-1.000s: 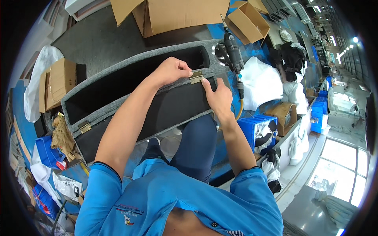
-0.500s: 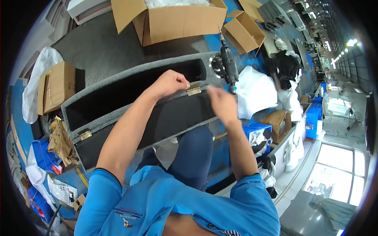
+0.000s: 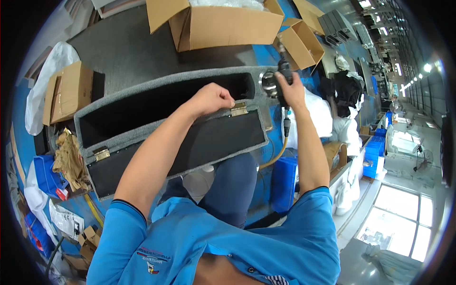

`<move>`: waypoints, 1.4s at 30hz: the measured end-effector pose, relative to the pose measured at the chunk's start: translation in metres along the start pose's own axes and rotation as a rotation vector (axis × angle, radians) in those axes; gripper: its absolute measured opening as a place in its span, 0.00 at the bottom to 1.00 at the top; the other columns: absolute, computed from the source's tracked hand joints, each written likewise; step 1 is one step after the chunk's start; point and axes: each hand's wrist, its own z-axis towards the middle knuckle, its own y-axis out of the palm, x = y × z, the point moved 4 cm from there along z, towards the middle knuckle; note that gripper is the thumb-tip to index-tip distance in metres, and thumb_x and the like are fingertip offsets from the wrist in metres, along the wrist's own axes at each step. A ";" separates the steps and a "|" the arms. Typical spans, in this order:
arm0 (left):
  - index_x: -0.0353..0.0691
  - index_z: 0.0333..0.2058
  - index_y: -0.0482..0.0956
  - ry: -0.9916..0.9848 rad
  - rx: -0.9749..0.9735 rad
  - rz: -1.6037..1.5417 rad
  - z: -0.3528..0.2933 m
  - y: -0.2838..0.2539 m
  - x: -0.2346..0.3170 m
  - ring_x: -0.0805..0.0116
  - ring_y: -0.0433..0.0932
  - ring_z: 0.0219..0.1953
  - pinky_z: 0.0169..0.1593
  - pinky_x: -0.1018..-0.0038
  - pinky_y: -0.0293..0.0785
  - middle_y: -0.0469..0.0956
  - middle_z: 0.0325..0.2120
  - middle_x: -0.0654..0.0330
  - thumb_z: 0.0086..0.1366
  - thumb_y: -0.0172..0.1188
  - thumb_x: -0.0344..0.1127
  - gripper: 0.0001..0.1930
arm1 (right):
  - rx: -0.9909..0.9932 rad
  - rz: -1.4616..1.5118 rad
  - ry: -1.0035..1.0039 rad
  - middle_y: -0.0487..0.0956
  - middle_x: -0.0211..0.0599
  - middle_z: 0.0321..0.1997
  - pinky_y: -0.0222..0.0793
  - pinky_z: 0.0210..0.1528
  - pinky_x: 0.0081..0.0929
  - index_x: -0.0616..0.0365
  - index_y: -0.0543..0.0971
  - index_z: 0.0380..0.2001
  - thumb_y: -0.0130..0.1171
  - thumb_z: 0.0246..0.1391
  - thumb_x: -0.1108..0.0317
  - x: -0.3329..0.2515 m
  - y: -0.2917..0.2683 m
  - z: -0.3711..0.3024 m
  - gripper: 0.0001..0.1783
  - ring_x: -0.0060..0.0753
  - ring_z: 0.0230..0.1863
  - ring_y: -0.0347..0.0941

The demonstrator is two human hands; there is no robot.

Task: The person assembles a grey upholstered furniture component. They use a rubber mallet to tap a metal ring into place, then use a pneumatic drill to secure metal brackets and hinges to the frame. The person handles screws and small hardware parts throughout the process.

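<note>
A long box covered in grey carpet-like fabric [image 3: 156,78] lies open across the bench, dark inside, with its black-lined lid [image 3: 218,137] folded down toward me. Brass-coloured hinges join the two: one hinge [image 3: 239,109] near the right end, another hinge [image 3: 101,155] at the left end. My left hand [image 3: 211,99] is closed in a pinch beside the right hinge; what its fingertips hold, if anything, is too small to make out. My right hand [image 3: 293,91] is wrapped round a black power screwdriver [image 3: 284,71], whose bit points away from me. Beside it sits a shiny round metal dish [image 3: 269,85].
A large open carton [image 3: 232,28] stands at the back, a smaller carton [image 3: 301,45] to its right. On the left are another carton [image 3: 71,92] and crumpled brown paper [image 3: 71,156]. A yellow hose [image 3: 280,154] trails from the screwdriver past a blue bin [image 3: 284,183].
My right hand has moved from beside the right hinge rightward to the screwdriver and taken hold of it. My left hand stays pinched near the hinge. The view has shifted slightly.
</note>
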 end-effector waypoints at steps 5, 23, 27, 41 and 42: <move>0.39 0.35 0.89 -0.018 0.014 -0.011 -0.006 -0.005 0.000 0.70 0.82 0.34 0.43 0.72 0.77 0.87 0.30 0.57 0.57 0.69 0.34 0.08 | -0.459 0.491 0.328 0.77 0.29 0.33 0.69 0.28 0.21 0.56 0.76 0.51 0.59 0.66 0.49 -0.028 -0.073 -0.056 0.22 0.18 0.29 0.72; 0.36 0.35 0.88 -0.015 -0.026 0.041 -0.005 -0.002 0.008 0.69 0.79 0.36 0.46 0.70 0.74 0.85 0.32 0.58 0.60 0.68 0.35 0.09 | -0.908 -0.837 -0.246 0.78 0.48 0.22 0.71 0.35 0.43 0.61 0.80 0.45 0.75 0.38 0.37 -0.198 -0.121 -0.074 0.40 0.54 0.28 0.79; 0.37 0.34 0.88 -0.004 -0.019 0.059 -0.004 -0.002 0.006 0.67 0.80 0.36 0.46 0.69 0.74 0.85 0.31 0.58 0.58 0.68 0.36 0.09 | -0.914 -0.868 -0.249 0.78 0.48 0.21 0.71 0.35 0.44 0.60 0.80 0.44 0.73 0.39 0.37 -0.202 -0.116 -0.074 0.40 0.55 0.28 0.78; 0.40 0.32 0.88 -0.008 -0.012 0.058 -0.002 -0.001 0.005 0.63 0.83 0.37 0.45 0.67 0.76 0.86 0.32 0.57 0.56 0.68 0.37 0.08 | -0.931 -0.945 -0.169 0.84 0.50 0.30 0.76 0.44 0.43 0.62 0.82 0.40 0.71 0.36 0.34 -0.213 -0.104 -0.072 0.41 0.54 0.36 0.82; 0.40 0.32 0.88 -0.003 -0.012 0.056 -0.002 0.000 0.005 0.63 0.83 0.37 0.45 0.67 0.76 0.86 0.32 0.57 0.56 0.68 0.37 0.08 | -0.932 -0.959 -0.167 0.84 0.50 0.30 0.76 0.45 0.43 0.62 0.82 0.41 0.71 0.36 0.34 -0.213 -0.104 -0.072 0.41 0.54 0.37 0.82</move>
